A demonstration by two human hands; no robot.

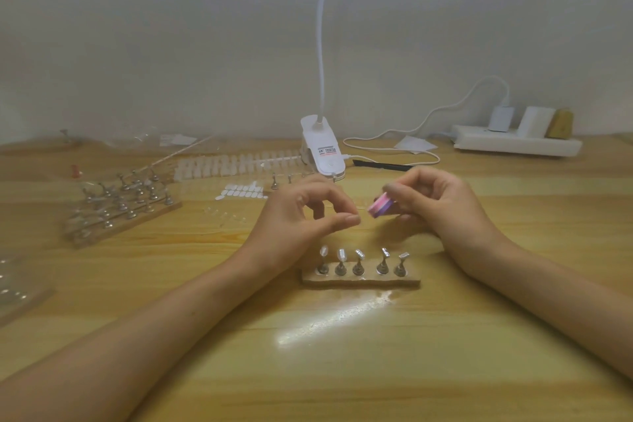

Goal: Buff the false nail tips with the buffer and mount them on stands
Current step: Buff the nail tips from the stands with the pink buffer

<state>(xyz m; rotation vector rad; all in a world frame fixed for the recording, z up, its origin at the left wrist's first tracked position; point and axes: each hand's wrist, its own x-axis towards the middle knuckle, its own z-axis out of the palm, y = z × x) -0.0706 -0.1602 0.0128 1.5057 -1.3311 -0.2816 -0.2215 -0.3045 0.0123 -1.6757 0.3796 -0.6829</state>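
The right hand [435, 202] is raised just above the counter [445, 336], its fingers curled around a pink and purple buffer [382, 205] that it grips by one end, with the free end pointing left. The left hand [305, 216] is just beside the buffer. Its fingers are curled and the thumb and forefinger tips are drawn together in a pinch. Whether a clear nail tip sits between them cannot be told. Near the person, below and between both hands, a small wooden base [359, 280] lies on the counter with five metal stands [358, 265] in a row. The two leftmost stands each carry a mounted nail tip [323, 251], and the other three show only their flat tops. At the far left, a larger base of stands [126, 205] sits at an angle. Beyond the left hand lie a long strip of nail tips [236, 163] and a sheet of white adhesive tabs [243, 190]. A white clip lamp [322, 147] stands at the far middle, and a power strip [513, 144] lies at the far right by the wall.
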